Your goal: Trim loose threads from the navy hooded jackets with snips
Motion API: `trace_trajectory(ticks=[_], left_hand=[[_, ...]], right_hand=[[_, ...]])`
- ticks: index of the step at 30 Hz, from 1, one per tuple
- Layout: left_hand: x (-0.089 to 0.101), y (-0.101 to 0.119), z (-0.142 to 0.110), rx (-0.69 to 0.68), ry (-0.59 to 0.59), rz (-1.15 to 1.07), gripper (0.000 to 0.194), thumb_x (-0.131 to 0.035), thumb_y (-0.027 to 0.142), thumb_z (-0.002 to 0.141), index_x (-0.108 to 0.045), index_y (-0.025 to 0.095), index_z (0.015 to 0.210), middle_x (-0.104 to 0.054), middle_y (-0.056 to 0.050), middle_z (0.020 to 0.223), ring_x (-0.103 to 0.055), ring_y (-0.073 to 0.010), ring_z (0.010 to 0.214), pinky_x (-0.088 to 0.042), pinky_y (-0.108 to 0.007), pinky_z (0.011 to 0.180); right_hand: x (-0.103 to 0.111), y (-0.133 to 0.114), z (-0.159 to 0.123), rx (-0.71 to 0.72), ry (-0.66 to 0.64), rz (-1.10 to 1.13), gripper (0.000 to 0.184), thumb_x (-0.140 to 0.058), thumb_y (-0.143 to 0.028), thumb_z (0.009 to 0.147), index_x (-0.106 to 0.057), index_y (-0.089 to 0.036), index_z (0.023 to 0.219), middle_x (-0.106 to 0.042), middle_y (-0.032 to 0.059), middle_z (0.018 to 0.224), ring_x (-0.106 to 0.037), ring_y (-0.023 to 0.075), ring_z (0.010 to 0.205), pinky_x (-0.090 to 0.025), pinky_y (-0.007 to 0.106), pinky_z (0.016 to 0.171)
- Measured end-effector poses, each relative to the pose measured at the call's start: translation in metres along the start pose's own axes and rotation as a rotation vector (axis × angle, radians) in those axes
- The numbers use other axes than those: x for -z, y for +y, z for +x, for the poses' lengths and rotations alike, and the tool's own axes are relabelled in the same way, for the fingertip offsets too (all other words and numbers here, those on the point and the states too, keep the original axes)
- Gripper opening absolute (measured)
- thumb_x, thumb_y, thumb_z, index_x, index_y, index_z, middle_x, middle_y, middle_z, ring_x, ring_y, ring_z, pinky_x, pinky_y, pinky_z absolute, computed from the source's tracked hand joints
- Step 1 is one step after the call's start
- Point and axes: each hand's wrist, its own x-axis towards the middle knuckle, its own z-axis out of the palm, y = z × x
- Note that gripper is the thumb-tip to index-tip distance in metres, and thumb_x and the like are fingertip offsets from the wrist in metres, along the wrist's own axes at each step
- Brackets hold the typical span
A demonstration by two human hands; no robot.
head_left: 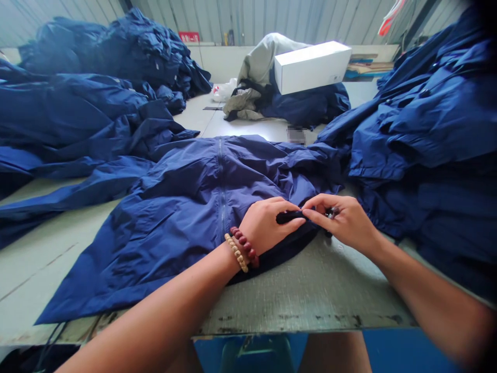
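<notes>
Two hands, left hand [266, 225] and right hand [341, 220], placed on a black fabric band [289, 217], fingers clenched on it; blue jacket [194, 223] spread at the table [310, 290] edge, zip [222, 207] closed, more jackets [427, 129] heaped alongside, unfolded.

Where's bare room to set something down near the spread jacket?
Tabletop shows nearer than the left hand and right hand, along the near edge; left of the spread blue jacket; and behind it, before the white box. Crowded at right, by the heaped jackets.
</notes>
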Motion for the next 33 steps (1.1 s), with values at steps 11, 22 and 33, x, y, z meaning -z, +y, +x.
trace_trajectory(ticks=[11,22,33], left_hand=[[-0.0009,-0.0028,0.0021,0.035,-0.046,0.007,0.007,-0.075,0.024,0.098,-0.081,0.023,0.103,-0.082,0.0,0.1,-0.074,-0.0166,0.088,-0.057,-0.032,0.084],[-0.0023,-0.0016,0.0022,0.016,-0.033,-0.016,0.007,-0.077,0.025,0.096,-0.079,0.022,0.102,-0.082,-0.002,0.098,-0.074,-0.0181,0.086,-0.057,-0.033,0.081],[-0.0005,0.0001,0.0036,0.011,-0.035,0.0,0.008,-0.077,0.029,0.099,-0.08,0.022,0.101,-0.08,0.0,0.095,-0.072,-0.0141,0.082,-0.054,-0.029,0.079]], right_hand=[[-0.0002,-0.0038,-0.0017,0.024,-0.008,-0.074,0.022,-0.073,-0.043,0.099,-0.083,-0.024,0.096,-0.068,-0.0004,0.072,-0.058,0.0148,0.064,-0.045,0.03,0.065],[0.0015,-0.0063,-0.0006,-0.03,-0.079,-0.005,0.037,-0.066,-0.057,0.102,-0.077,-0.022,0.097,-0.074,0.0045,0.083,-0.061,0.0184,0.071,-0.048,0.033,0.066],[0.0026,-0.0034,-0.0006,-0.056,-0.056,0.065,0.037,-0.065,-0.056,0.104,-0.072,-0.021,0.097,-0.068,0.0027,0.08,-0.058,0.0167,0.071,-0.045,0.032,0.064]])
